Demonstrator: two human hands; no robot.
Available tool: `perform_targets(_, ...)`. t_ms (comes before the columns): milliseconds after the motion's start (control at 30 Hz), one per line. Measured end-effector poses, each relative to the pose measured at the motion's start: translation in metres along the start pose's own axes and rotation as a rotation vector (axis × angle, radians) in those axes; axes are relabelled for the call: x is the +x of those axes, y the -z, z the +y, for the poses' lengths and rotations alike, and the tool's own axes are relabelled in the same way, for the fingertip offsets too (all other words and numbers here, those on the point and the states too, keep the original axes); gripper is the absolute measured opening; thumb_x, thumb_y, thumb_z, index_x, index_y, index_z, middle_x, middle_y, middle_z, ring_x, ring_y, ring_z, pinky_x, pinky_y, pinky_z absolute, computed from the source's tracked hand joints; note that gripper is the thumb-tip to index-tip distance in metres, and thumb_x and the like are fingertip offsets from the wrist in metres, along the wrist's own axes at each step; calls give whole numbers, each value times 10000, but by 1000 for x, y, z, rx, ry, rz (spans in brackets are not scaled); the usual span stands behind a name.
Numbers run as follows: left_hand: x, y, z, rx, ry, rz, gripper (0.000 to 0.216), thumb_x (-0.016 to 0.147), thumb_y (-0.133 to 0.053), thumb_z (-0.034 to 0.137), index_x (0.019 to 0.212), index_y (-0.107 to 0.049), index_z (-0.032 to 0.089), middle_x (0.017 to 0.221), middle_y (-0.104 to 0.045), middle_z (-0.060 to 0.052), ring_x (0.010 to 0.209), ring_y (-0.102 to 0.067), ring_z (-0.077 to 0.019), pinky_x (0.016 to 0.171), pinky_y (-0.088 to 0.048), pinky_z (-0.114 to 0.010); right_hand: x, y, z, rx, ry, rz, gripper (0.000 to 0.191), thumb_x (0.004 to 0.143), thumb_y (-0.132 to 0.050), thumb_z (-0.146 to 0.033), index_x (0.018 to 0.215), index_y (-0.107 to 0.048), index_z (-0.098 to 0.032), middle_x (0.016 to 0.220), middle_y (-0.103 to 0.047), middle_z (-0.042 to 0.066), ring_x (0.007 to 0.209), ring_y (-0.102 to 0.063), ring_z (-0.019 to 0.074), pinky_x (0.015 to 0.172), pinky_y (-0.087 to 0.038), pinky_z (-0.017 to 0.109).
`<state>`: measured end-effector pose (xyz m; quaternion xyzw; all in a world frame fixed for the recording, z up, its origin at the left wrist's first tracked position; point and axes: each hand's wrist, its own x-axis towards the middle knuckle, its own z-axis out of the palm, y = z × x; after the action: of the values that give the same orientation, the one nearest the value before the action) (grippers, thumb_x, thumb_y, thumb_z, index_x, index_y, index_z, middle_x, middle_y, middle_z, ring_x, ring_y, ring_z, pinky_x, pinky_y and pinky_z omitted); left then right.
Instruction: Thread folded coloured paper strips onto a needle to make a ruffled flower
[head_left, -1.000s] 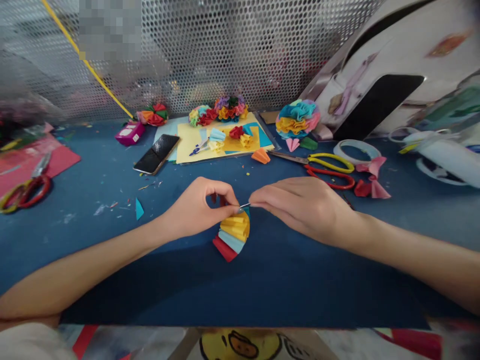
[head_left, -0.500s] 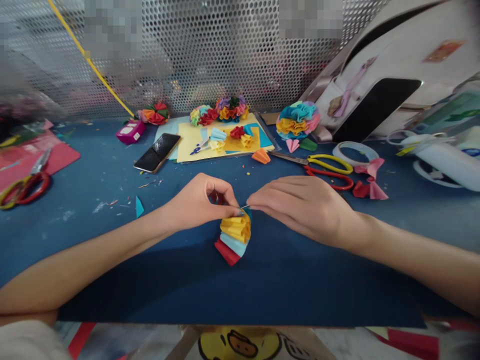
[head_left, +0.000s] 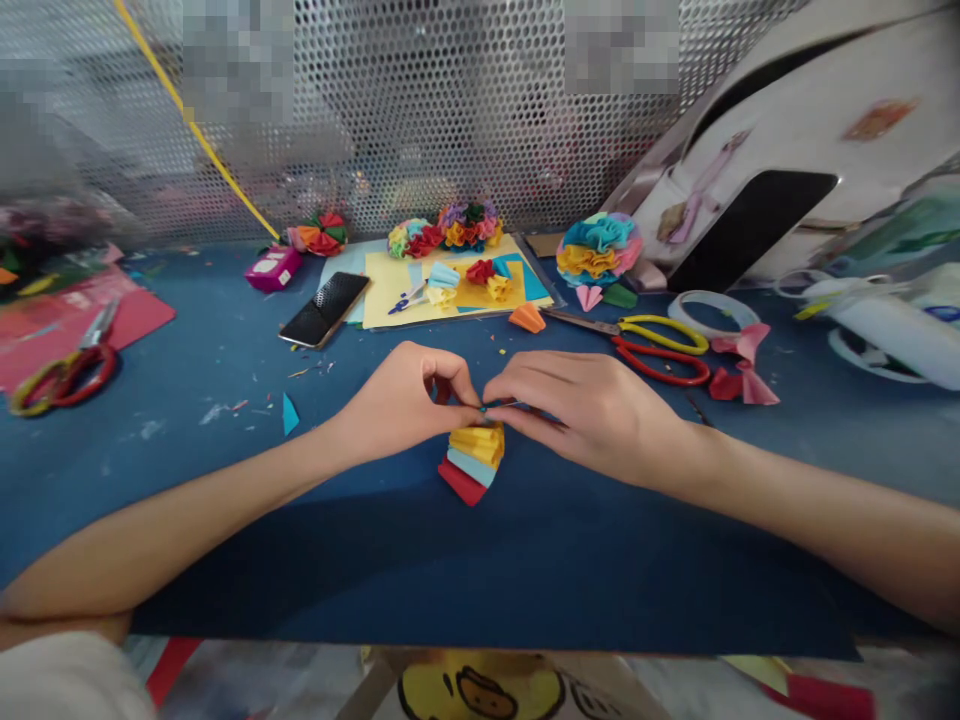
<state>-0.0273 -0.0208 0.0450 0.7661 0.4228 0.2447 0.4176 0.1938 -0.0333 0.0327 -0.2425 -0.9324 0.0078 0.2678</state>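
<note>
The left hand (head_left: 397, 405) and right hand (head_left: 581, 418) curl into tight fingertip pinches, meeting on the gathered top of a pleated red, blue and yellow paper fan (head_left: 474, 462), forearms angled inward.

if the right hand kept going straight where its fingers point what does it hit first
The left hand's fingertips, it seems: the right hand points straight at them, just above the pleated paper fan. Depth is hard to judge here.
</note>
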Motion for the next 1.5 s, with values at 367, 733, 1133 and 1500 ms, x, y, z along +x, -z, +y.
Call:
perform_targets(367,-8,-6,-6,254,-238,245,189,794,-771,75,816,-617,182,756,-669,47,706,-577,-113,665,-418,-244,11,-9,9,-86,23,63,207,1013,-483,-162,879,-639,-184,830,-670,24,744,-593,148,627,-402,271)
perform_targets(733,0,5,-6,348,-257,114,155,853,-716,82,847,-804,210,822,-742,-4,787,-620,-163,750,-447,-296,8,-6,20,-482,312,176,199,990,-516,-111,912,-680,-193,819,-718,-4,715,-565,154,563,-334,316)
perform_targets(1133,2,3,-11,156,-117,131,130,760,-760,36,745,-797,160,708,-714,4,653,-578,-114,602,-409,-238,11,-9,18,-123,49,-1,215,1054,-489,-283,955,-644,-172,892,-673,39,773,-617,159,609,-377,282)
perform_targets(1500,3,13,-10,507,-280,-16,85,880,-738,145,874,-785,215,900,-750,10,868,-645,-173,866,-409,-346,8,-18,23,-285,180,118,218,1025,-475,-137,910,-655,-182,849,-710,9,734,-589,153,587,-364,309)
